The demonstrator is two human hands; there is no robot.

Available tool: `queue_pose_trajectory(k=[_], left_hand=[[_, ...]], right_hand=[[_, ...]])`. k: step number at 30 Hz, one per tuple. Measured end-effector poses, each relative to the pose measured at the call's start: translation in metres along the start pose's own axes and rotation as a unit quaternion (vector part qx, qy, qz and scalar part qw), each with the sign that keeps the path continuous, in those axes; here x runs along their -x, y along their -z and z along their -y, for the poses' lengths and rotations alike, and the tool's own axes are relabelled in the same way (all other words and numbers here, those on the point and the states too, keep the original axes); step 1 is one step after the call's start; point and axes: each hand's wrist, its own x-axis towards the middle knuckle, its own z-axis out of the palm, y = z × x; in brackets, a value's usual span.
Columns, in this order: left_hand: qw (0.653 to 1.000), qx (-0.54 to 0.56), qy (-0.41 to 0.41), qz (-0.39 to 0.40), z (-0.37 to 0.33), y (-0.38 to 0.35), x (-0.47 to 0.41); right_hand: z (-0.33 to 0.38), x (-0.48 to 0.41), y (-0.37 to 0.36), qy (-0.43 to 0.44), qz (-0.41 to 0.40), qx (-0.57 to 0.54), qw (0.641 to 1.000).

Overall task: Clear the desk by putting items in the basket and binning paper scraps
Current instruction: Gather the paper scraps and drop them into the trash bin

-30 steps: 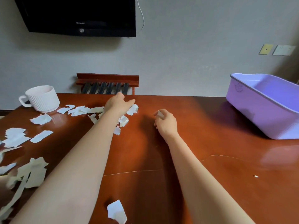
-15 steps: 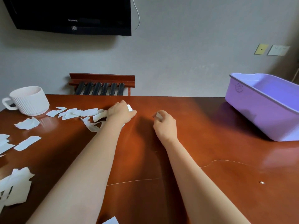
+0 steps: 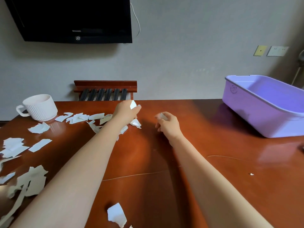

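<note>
Head view: you look down across a glossy brown bench point(image 3: 213, 162), both hands stretched to its far side.
Left hand point(image 3: 125, 112): your fingers curl round a white scrap point(image 3: 133, 104) raised clear of the wood. The hand works at the right end of the scrap row, probably because that end lies nearest your other hand.
Right hand point(image 3: 167, 124): it is curled, pinching a smaller scrap point(image 3: 162, 116) at the fingertips. It hovers just beside the left hand and looks like your collecting hand. I cannot tell whether it holds more than one piece.
Paper scraps point(image 3: 82, 116): a loose row runs from the mug to your left hand. More lie along the left edge, and a lone torn piece point(image 3: 117, 214) sits at the near edge.
Mug point(image 3: 40, 106): white, ribbed and upright at the far left corner, with scraps just beside it. It is an item for the basket, not yet moved.
Basket point(image 3: 263, 112): a lilac plastic tub at the far right, well apart from both hands, with its open top ready to take the mug.
Bin: not in view, which likely explains why you gather scraps into a handful first.
Progress: early, judging by how much paper lies loose.
</note>
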Motion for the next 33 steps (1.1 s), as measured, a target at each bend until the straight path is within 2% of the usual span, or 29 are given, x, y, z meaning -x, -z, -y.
queue_pose_trajectory(k=[11, 16, 26, 33], left_hand=[[0.973, 0.232, 0.017, -0.003, -0.047, 0.029, 0.069], [0.959, 0.282, -0.004, 0.025, -0.085, 0.028, 0.121], [0.912, 0.368, -0.062, 0.171, -0.186, -0.020, 0.251], [0.865, 0.402, -0.100, 0.283, -0.257, -0.078, 0.328]], right_hand=[[0.037, 0.067, 0.060, 0.014, -0.020, -0.057, 0.998], [0.036, 0.116, 0.100, 0.008, -0.056, -0.089, 0.994], [0.007, 0.220, 0.215, -0.001, -0.197, -0.128, 0.972], [-0.028, 0.285, 0.302, -0.016, -0.343, -0.126, 0.931]])
